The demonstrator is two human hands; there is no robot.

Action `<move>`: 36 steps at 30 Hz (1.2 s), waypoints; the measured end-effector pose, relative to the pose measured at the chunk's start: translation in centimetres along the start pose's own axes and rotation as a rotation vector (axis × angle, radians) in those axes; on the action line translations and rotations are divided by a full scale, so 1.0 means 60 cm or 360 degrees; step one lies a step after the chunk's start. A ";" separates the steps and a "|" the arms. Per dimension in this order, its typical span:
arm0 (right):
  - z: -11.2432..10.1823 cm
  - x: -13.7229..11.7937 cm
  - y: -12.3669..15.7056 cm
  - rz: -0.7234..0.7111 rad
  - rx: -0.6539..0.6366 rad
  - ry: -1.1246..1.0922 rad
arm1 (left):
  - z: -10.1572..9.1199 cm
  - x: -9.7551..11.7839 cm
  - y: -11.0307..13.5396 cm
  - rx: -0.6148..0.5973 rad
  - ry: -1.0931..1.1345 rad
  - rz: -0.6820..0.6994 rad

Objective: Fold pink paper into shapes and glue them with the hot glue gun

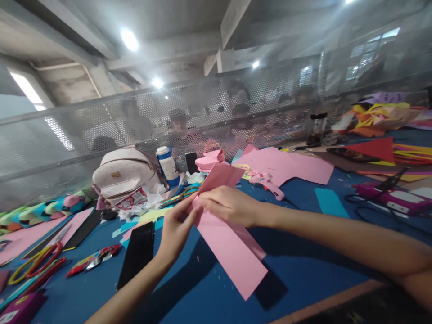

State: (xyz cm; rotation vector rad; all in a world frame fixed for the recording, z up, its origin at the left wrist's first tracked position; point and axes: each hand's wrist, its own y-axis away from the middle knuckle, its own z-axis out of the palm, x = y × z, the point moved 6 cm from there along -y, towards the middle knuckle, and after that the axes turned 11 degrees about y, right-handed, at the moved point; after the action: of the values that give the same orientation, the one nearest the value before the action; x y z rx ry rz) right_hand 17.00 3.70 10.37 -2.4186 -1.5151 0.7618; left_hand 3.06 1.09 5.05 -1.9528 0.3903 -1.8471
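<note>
Both hands hold a long pink paper strip (232,252) above the blue table (303,252). My left hand (177,227) pinches the strip's left edge near its fold, fingers closed. My right hand (229,204) lies over the fold with fingers pressed on the paper. The strip's upper part (219,175) is folded back and stands up behind my fingers; its lower end slopes down toward me.
A black phone (138,254) lies left of my hands, with scissors (37,263) and a candy wrapper (92,258) further left. A white backpack (123,173), glue bottle (168,164), pink sheets (290,164) and a pink glue gun (270,182) sit behind. Other people sit beyond a mesh screen.
</note>
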 end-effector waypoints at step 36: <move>0.060 0.205 0.137 0.0571 -0.0175 -0.0159 | -0.003 -0.130 0.014 -0.0062 0.0058 -0.0762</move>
State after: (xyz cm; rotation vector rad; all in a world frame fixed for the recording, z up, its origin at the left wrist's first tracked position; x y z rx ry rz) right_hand 25.85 10.35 -0.05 -2.8176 -1.1938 0.8969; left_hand 2.35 4.08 -2.15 -2.1805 -0.0417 -2.1736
